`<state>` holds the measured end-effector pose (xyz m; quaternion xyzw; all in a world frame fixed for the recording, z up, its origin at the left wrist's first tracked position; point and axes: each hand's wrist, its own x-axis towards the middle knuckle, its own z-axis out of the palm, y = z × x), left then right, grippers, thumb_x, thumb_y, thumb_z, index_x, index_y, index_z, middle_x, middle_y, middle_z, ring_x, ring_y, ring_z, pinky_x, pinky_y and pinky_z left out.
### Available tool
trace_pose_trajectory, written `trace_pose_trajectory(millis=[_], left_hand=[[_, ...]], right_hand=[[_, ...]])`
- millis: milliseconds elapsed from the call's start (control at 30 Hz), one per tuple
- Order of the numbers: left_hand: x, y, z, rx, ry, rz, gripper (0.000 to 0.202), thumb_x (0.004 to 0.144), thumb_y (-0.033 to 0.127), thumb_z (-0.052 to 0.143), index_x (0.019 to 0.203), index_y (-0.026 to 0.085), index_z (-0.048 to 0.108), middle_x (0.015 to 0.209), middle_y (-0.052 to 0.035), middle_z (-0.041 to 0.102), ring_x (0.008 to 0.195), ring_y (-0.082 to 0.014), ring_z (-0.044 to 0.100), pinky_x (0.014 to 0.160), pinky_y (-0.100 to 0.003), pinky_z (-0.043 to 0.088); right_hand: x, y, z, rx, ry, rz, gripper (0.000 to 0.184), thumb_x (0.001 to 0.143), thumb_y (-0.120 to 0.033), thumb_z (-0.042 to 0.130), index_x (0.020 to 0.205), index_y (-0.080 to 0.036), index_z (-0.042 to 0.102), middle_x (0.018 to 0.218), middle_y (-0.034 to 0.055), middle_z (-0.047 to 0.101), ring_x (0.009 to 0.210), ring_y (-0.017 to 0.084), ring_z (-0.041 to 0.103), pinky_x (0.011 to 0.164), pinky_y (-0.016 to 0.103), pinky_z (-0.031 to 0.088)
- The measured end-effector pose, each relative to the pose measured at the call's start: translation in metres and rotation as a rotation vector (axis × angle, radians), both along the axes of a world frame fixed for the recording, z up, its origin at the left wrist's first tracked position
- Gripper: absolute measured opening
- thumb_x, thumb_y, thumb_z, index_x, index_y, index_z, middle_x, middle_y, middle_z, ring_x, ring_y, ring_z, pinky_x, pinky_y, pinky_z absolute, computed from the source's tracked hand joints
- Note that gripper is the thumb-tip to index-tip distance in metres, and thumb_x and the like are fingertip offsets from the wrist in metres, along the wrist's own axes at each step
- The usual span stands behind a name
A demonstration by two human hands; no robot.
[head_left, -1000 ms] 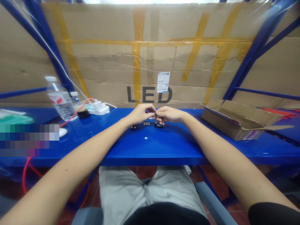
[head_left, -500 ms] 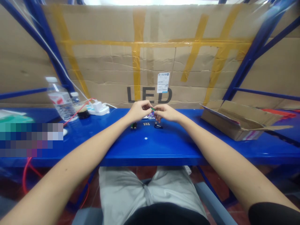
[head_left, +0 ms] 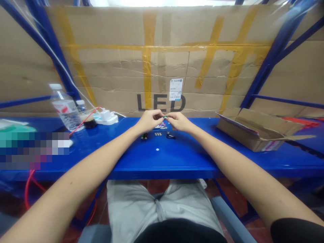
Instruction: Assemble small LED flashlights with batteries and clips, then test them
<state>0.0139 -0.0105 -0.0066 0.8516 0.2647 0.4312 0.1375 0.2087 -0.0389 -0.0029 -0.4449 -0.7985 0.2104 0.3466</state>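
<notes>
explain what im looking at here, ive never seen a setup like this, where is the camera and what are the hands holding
There is no machine: these are a person's bare hands, seen by a camera worn on their head, looking forward and down. The left hand and right hand meet over a blue table, their fingertips pinching a small green piece, too tiny to identify. Nearer the person lie small dark pieces, a few shiny bits and a black item. Off to the left are a clear bottle and a white power strip; to the right, an open cardboard box.
</notes>
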Motion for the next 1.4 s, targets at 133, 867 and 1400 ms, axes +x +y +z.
trace_pose_trajectory(millis=[133, 867, 1400], left_hand=[[0.001, 0.001, -0.002, 0.055, 0.040, 0.033, 0.015, 0.082, 0.022, 0.062, 0.090, 0.016, 0.072, 0.077, -0.0017, 0.072, 0.069, -0.0124, 0.062, 0.065, -0.024, 0.045], [0.010, -0.002, 0.007, -0.158, -0.129, -0.002, 0.015, 0.083, 0.024, 0.068, 0.091, 0.014, 0.075, 0.095, -0.0087, 0.075, 0.089, -0.0188, 0.067, 0.085, -0.033, 0.051], [0.015, 0.009, -0.010, -0.383, -0.122, 0.107, 0.020, 0.064, 0.017, 0.072, 0.077, 0.017, 0.057, 0.057, 0.0053, 0.054, 0.053, -0.0086, 0.047, 0.055, -0.024, 0.036]], right_hand=[[0.001, 0.004, -0.001, 0.102, -0.078, -0.052, 0.019, 0.092, -0.024, 0.043, 0.085, -0.016, 0.059, 0.061, -0.0010, 0.055, 0.055, 0.014, 0.053, 0.058, 0.026, 0.038], [0.001, 0.010, -0.004, 0.235, -0.290, 0.011, 0.027, 0.097, -0.019, 0.043, 0.094, -0.012, 0.068, 0.101, 0.0115, 0.074, 0.086, 0.020, 0.063, 0.077, 0.029, 0.044], [0.032, 0.013, 0.008, -0.346, -0.546, -0.136, 0.009, 0.084, -0.016, 0.057, 0.081, -0.014, 0.065, 0.067, 0.0030, 0.064, 0.058, 0.014, 0.057, 0.061, 0.026, 0.045]])
